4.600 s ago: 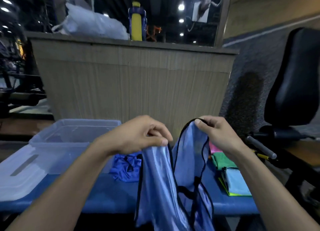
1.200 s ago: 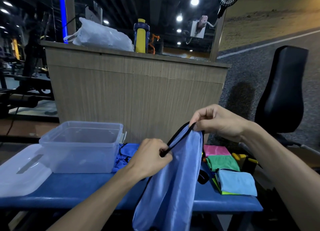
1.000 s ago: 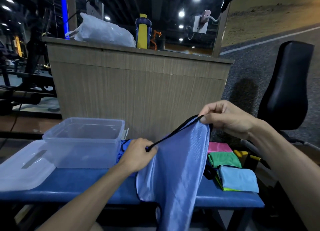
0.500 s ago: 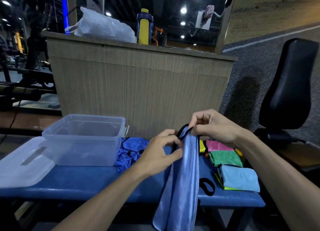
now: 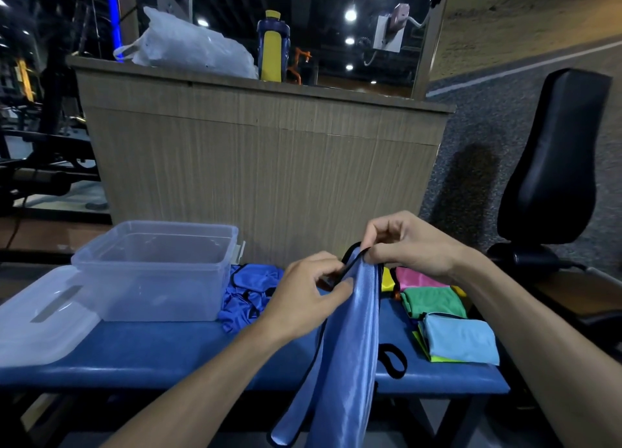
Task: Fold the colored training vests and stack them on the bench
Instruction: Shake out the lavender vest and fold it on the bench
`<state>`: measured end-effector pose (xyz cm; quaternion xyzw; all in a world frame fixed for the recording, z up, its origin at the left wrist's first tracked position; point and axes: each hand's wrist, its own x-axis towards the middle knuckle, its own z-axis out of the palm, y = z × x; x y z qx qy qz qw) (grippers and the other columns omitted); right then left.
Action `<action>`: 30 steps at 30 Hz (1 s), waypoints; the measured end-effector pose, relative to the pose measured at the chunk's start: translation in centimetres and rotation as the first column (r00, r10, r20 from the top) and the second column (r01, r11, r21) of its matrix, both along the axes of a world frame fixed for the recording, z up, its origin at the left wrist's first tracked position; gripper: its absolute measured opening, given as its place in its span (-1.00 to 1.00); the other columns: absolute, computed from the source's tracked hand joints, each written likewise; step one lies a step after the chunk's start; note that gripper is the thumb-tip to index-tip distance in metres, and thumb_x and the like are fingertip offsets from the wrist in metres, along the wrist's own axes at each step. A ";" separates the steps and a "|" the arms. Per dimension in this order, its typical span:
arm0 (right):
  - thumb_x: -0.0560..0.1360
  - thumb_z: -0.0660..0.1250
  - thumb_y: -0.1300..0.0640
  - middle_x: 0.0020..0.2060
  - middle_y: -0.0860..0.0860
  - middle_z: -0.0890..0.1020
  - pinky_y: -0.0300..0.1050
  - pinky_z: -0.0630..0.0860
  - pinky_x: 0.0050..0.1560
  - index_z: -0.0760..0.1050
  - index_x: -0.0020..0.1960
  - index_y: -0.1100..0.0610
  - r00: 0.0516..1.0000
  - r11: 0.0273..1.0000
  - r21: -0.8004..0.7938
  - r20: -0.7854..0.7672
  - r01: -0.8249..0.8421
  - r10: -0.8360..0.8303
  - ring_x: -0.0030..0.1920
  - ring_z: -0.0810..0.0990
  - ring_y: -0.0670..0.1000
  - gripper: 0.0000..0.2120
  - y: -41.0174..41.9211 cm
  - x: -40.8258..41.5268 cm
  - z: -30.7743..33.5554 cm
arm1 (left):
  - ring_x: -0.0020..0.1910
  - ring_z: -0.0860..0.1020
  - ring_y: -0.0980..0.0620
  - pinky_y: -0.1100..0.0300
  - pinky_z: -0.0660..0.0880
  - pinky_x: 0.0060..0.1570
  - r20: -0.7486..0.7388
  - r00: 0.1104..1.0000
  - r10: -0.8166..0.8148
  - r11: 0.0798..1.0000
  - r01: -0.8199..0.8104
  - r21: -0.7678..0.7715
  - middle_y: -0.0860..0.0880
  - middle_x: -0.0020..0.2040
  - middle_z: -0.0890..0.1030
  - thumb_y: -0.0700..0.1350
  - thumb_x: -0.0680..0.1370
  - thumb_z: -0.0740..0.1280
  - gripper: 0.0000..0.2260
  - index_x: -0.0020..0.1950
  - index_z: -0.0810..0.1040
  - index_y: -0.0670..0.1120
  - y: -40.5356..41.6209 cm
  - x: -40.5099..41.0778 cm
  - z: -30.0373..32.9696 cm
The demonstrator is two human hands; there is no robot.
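At the bottom centre of the frame, nearest the camera, a light blue vest (image 5: pixel 346 353) hangs down in a long narrow fold, its lower end dropping past the front edge of the blue padded table (image 5: pixel 161 353). Its black-trimmed top edge is gathered just above the middle of the frame, where both hands meet. The left hand (image 5: pixel 304 299) has its grip closed on the vest's left side, thumb and fingertips pinching the cloth and trim just below the top. The right hand (image 5: pixel 409 245) pinches the top of the black trim from above, fingers curled down over it, touching or nearly touching the left hand's fingers. So the whole vest hangs below both grips, clear of the tabletop except where it drapes over the front edge.

A loose black strap loop (image 5: pixel 392 360) lies on the table just right of the hanging cloth. Further right, at the lower right of the frame, sits the stack of folded vests (image 5: pixel 454 333): a pale blue one in front over a yellow-green one, a green one behind it, then pink and yellow ones.

To the left of the hands, a crumpled dark blue vest (image 5: pixel 245 296) lies against a clear plastic tub (image 5: pixel 158 272), with the tub's lid (image 5: pixel 40 323) at the far left.

Behind the table stands a wood-grain counter (image 5: pixel 262 165), carrying a white plastic bag (image 5: pixel 192 47) and a blue and yellow bottle (image 5: pixel 272 45). A black padded seat (image 5: pixel 555 158) stands at the right.
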<state>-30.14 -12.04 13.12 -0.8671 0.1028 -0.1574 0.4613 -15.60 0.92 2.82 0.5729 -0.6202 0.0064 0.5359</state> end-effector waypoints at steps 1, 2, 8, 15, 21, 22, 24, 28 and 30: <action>0.48 0.38 0.47 -0.32 0.06 0.60 -0.30 0.36 -0.33 0.58 -0.20 0.23 1.000 1.000 -0.003 0.000 0.000 0.000 -0.30 0.46 -0.07 -0.82 -0.1 -0.1 0.0 | -0.23 0.50 0.13 0.29 0.40 -0.19 0.047 0.998 0.037 0.999 -0.038 0.029 0.12 -0.24 0.47 -0.09 0.61 0.38 -0.76 -0.26 0.49 0.00 -0.1 0.1 -0.2; 0.48 0.38 0.46 -0.34 0.05 0.58 -0.30 0.36 -0.34 0.58 -0.20 0.24 1.000 1.000 -0.004 0.000 -0.001 0.001 -0.33 0.45 -0.10 -0.83 -0.2 -0.2 0.1 | -0.27 0.46 0.14 0.29 0.37 -0.23 0.099 0.992 0.077 0.995 -0.083 0.049 0.12 -0.28 0.43 -0.07 0.62 0.35 -0.69 -0.31 0.41 0.04 -0.1 0.3 -0.6; 0.34 0.46 0.26 -0.27 0.15 0.61 0.08 0.29 -0.15 0.58 -0.22 0.22 0.993 0.998 0.068 0.111 0.020 -0.027 -0.23 0.50 0.10 -0.93 -1.5 -1.2 0.3 | -0.31 0.43 0.10 0.17 0.34 -0.26 0.308 0.925 0.224 0.949 -0.278 0.146 0.13 -0.33 0.38 -0.07 0.64 0.26 -0.61 -0.36 0.23 0.07 0.7 3.8 -3.2; 0.44 0.25 0.54 -0.49 -0.03 0.51 -0.37 0.35 -0.43 0.45 -0.32 0.21 0.941 0.983 0.163 0.311 0.084 -0.132 -0.47 0.43 -0.16 -0.71 -2.7 -2.0 0.5 | -0.18 0.44 0.06 0.11 0.36 -0.15 0.420 0.869 0.262 0.845 -0.417 0.334 0.12 -0.20 0.44 -0.06 0.68 0.21 -0.71 -0.25 0.44 0.00 2.6 10.0 -5.8; 0.40 0.33 0.44 -0.42 0.00 0.49 -0.12 0.22 -0.34 0.51 -0.39 0.11 0.887 0.948 0.130 0.335 0.290 -0.317 -0.35 0.35 -0.04 -0.70 -5.3 -2.2 -1.2 | -0.26 0.44 0.02 0.12 0.30 -0.20 0.439 0.844 0.307 0.841 -0.456 0.290 0.11 -0.31 0.40 -0.06 0.67 0.24 -0.69 -0.28 0.40 -0.04 4.5 14.0 -5.4; 0.40 0.34 0.43 -0.40 0.04 0.48 -0.10 0.20 -0.31 0.51 -0.40 0.10 0.874 0.937 0.133 0.338 0.322 -0.348 -0.33 0.34 0.00 -0.69 -5.8 -2.2 -1.5 | -0.26 0.46 0.01 0.13 0.30 -0.20 0.442 0.839 0.316 0.839 -0.465 0.283 0.10 -0.31 0.44 -0.07 0.66 0.27 -0.70 -0.27 0.47 -0.08 4.9 14.3 -5.2; 0.36 0.37 0.35 -0.35 0.13 0.46 -0.08 0.18 -0.29 0.52 -0.40 0.10 0.850 0.917 0.136 0.346 0.374 -0.398 -0.30 0.32 0.05 -0.76 -6.3 -2.4 -2.0 | -0.25 0.51 -0.04 0.10 0.36 -0.20 0.439 0.836 0.330 0.828 -0.479 0.291 -0.01 -0.31 0.53 -0.09 0.65 0.31 -0.70 -0.24 0.54 -0.18 5.4 15.1 -4.9; 0.41 0.38 0.39 -0.32 0.13 0.50 -0.15 0.27 -0.30 0.53 -0.42 0.08 0.846 0.908 0.132 0.331 0.398 -0.418 -0.29 0.39 0.02 -0.69 -7.2 -3.0 -2.2 | -0.21 0.61 -0.03 0.01 0.55 -0.14 0.345 0.845 0.409 0.791 -0.516 0.328 -0.03 -0.27 0.65 0.23 0.54 0.27 -0.56 -0.19 0.64 -0.14 6.9 17.1 -4.2; 0.43 0.39 0.42 -0.31 0.13 0.54 -0.15 0.31 -0.27 0.57 -0.39 0.09 0.852 0.909 0.105 0.319 0.403 -0.415 -0.25 0.42 0.04 -0.68 -7.9 -3.2 -2.4 | -0.21 0.64 0.04 0.08 0.56 -0.13 0.261 0.853 0.453 0.799 -0.518 0.305 0.04 -0.27 0.69 0.16 0.53 0.42 -0.68 -0.19 0.72 -0.07 7.4 17.5 -3.5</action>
